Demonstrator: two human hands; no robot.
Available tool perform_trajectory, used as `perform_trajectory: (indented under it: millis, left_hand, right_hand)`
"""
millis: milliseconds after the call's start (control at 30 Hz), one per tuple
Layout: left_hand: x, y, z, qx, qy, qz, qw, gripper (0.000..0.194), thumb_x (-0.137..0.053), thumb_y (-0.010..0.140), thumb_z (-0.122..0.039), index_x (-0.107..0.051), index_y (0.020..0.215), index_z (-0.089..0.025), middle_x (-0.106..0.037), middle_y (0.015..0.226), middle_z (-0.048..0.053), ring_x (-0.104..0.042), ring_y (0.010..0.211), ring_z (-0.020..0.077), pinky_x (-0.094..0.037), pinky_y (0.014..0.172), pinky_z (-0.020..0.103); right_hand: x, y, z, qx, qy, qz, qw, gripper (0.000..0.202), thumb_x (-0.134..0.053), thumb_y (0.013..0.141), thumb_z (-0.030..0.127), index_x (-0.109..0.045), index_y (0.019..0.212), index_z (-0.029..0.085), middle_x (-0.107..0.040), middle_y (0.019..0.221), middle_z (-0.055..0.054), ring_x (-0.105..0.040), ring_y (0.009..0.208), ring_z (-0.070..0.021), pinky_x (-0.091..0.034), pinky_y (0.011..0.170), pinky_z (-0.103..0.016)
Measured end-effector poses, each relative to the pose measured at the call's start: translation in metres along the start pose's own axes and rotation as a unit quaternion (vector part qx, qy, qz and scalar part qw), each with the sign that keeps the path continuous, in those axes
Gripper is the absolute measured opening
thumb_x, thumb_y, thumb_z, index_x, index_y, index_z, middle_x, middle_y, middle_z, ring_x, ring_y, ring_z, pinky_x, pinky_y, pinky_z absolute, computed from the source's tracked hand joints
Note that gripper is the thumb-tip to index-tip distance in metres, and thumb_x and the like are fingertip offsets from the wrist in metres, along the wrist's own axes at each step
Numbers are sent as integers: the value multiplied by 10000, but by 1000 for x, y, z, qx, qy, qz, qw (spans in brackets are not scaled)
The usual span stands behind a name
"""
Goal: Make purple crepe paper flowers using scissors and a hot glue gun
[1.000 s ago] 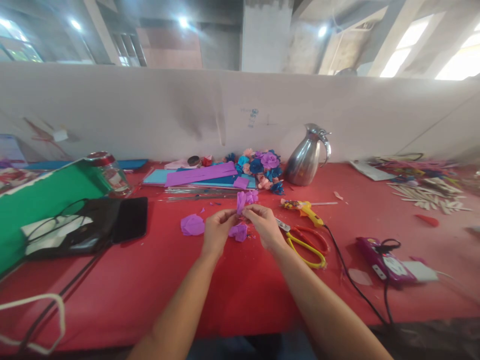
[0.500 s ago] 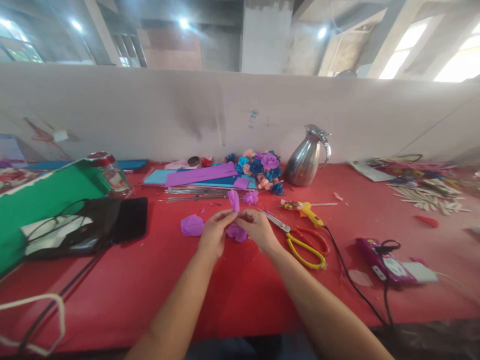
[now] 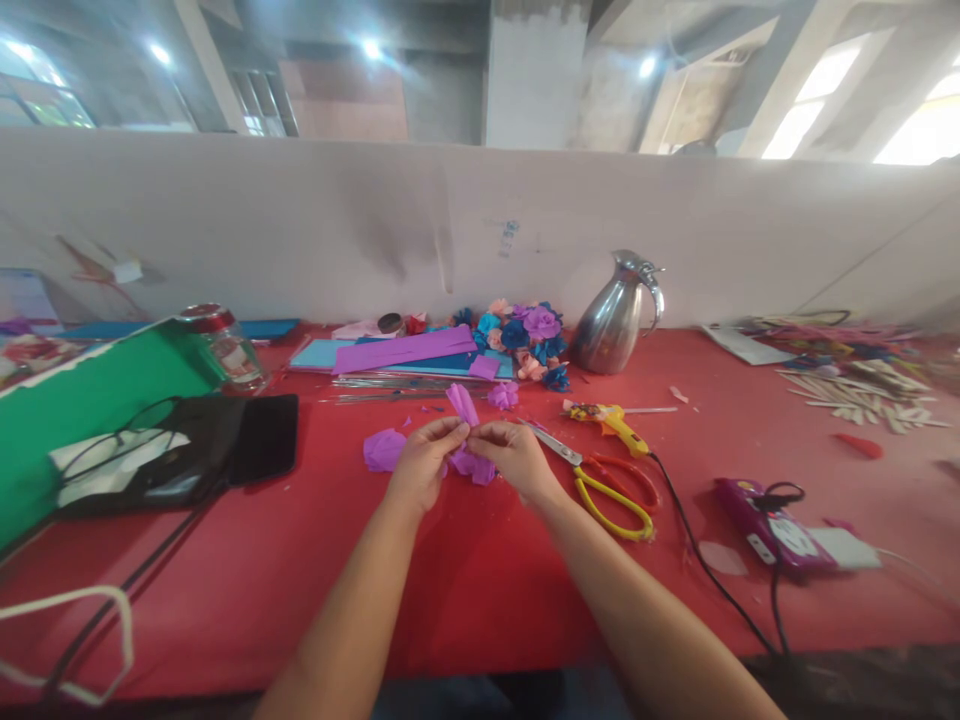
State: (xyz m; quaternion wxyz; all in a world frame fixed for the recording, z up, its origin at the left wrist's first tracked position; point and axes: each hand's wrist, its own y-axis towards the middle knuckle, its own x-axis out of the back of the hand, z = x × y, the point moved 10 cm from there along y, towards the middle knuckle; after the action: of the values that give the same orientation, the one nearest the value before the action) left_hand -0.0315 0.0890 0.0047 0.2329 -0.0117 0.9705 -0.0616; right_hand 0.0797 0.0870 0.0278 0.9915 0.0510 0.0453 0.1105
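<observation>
While the left hand pinches a gathered purple paper piece near its base, above the red table, the right hand has its fingertips at that base; whether they grip, cannot tell. Piece looks partly shaped: top loose, no fastening visible. Formed paper flowers bunched beyond; purple strip apparently unshaped. Scissors hem in the right side. More room towards the near edge, red surface visible between forearms.

A craft workshop, it seems — glue gun, scissors, paper flowers — under bare concrete beams.
</observation>
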Motion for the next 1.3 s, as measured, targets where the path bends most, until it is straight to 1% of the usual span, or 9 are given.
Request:
perform_trajectory:
  millis: [100, 267, 500, 667, 733, 1000, 1167, 1300]
  left_hand:
    - [-2, 0, -1, 4, 4, 15, 1000, 308, -877, 445, -285, -699, 649, -137, -662, 618, 6, -568, 578, 93, -439, 601, 212]
    - [-3, -1, 0, 19, 5, 31, 999, 292, -876, 441, -286, -685, 594, -127, -655, 602, 14, -568, 579, 95, -441, 616, 219]
    - [-2, -1, 1, 22, 5, 33, 999, 274, -875, 438, -256, -659, 552, -130, -639, 571, 5, -566, 575, 99, -446, 622, 225]
    - [-1, -2, -1, 21, 1, 28, 999, 275, -873, 443, -246, -696, 619, -129, -671, 628, 22, -588, 605, 107, -457, 637, 226]
    - [-1, -2, -1, 21, 4, 30, 999, 264, -869, 454, -247, -688, 607, -130, -665, 620, 18, -584, 598, 103, -459, 635, 224]
    - [-1, -2, -3, 14, 3, 31, 999, 250, -857, 475, -234, -644, 570, -143, -616, 575, -10, -562, 572, 89, -456, 603, 206]
    - [-2, -2, -5, 1, 6, 35, 999, 232, -847, 487, -202, -649, 593, -145, -624, 608, -9, -563, 580, 90, -451, 587, 208]
    - [-2, -2, -3, 4, 13, 35, 999, 226, -843, 500, -217, -694, 653, -140, -649, 647, 13, -576, 614, 105, -456, 614, 226]
  right_hand:
    - [-1, 0, 1, -3, -2, 7, 1000, 142, -685, 649, 305, -699, 680, 167, -685, 671, 0, -594, 631, -133, -444, 652, -260]
    - [-2, -1, -2, -12, -5, 13, 1000, 124, -678, 640, 283, -698, 668, 164, -680, 658, 0, -585, 621, -131, -444, 657, -265]
    - [-6, 1, -5, -4, -5, 29, 1000, 132, -670, 666, 296, -685, 666, 165, -662, 649, 2, -570, 607, -126, -436, 641, -265]
    - [-5, 1, -6, -6, -5, 26, 1000, 133, -674, 661, 295, -686, 689, 166, -670, 669, -2, -584, 633, -135, -448, 674, -275]
    - [-5, 1, -6, -6, -5, 27, 1000, 137, -678, 655, 299, -688, 694, 168, -675, 675, -1, -589, 644, -137, -452, 688, -277]
    - [-8, 0, -5, 0, -7, 37, 999, 151, -675, 658, 322, -690, 686, 174, -663, 665, 6, -577, 622, -137, -450, 666, -273]
    - [-11, 0, -6, -3, -10, 52, 999, 189, -669, 661, 358, -693, 693, 173, -650, 642, 6, -558, 599, -135, -443, 611, -260]
    - [-10, 1, -6, 1, -2, 45, 999, 181, -676, 658, 346, -685, 685, 167, -655, 649, 7, -568, 606, -135, -448, 652, -271]
